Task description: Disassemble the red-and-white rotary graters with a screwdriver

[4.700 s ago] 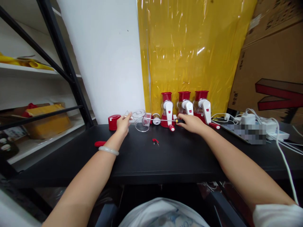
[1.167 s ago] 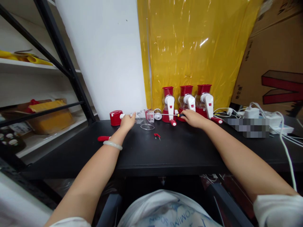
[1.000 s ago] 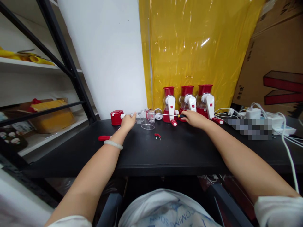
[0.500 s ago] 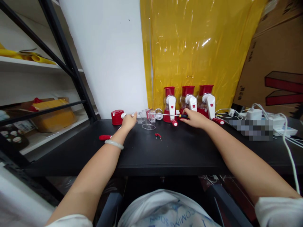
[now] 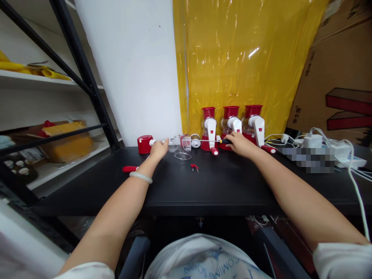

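My right hand (image 5: 240,144) is closed around the black-and-yellow handle of a screwdriver (image 5: 221,142). Its long thin shaft points left, level, across a clear plastic grater housing (image 5: 186,144); whether the tip touches anything is too small to tell. My left hand (image 5: 158,149) is closed on a white plastic part (image 5: 152,142), mostly hidden by the fingers, beside the clear pieces. Just left of it stands a red grater base (image 5: 144,145). A red handle (image 5: 130,169) lies by my left wrist. Small red-headed pieces (image 5: 194,167) rest on the black table between my arms.
Three assembled red-and-white rotary graters (image 5: 209,130) stand in a row at the back, close to my right hand. White chargers and cables (image 5: 312,140) lie at the right of the black table (image 5: 186,190). A shelf rack (image 5: 87,89) borders the left side.
The screwdriver and my right hand have shifted very slightly. My left hand keeps its grip on the white part, and the other things stay in place.
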Action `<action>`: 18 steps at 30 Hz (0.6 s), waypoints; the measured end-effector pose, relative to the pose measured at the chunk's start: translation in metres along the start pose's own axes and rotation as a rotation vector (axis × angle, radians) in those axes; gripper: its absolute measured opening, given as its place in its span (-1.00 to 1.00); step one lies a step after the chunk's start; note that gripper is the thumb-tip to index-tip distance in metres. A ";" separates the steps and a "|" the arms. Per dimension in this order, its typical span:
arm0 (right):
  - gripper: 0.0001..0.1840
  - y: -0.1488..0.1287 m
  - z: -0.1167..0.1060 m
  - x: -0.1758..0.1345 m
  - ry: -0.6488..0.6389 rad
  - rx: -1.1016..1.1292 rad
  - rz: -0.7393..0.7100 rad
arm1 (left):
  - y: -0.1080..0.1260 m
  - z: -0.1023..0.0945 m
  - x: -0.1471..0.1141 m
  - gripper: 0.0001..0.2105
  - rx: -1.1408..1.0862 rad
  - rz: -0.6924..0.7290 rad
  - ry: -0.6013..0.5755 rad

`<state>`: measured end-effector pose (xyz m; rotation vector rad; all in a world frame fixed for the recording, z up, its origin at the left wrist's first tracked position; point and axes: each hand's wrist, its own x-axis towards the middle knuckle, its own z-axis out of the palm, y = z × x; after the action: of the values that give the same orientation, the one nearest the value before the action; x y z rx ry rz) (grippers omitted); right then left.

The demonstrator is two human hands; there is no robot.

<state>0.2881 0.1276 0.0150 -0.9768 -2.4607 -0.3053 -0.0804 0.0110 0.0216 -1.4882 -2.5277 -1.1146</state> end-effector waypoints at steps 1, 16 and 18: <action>-0.72 -0.001 -0.002 -0.001 0.002 -0.004 0.011 | 0.000 0.000 0.000 -0.47 -0.001 0.000 0.001; -0.68 -0.012 -0.010 -0.002 -0.042 0.066 0.073 | 0.001 -0.002 -0.001 -0.48 0.004 -0.010 -0.001; -0.66 -0.010 -0.009 0.000 -0.036 0.051 0.028 | 0.001 -0.002 -0.001 -0.49 0.003 -0.011 0.001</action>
<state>0.2845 0.1172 0.0220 -1.0026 -2.4720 -0.2172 -0.0799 0.0098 0.0236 -1.4740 -2.5393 -1.1127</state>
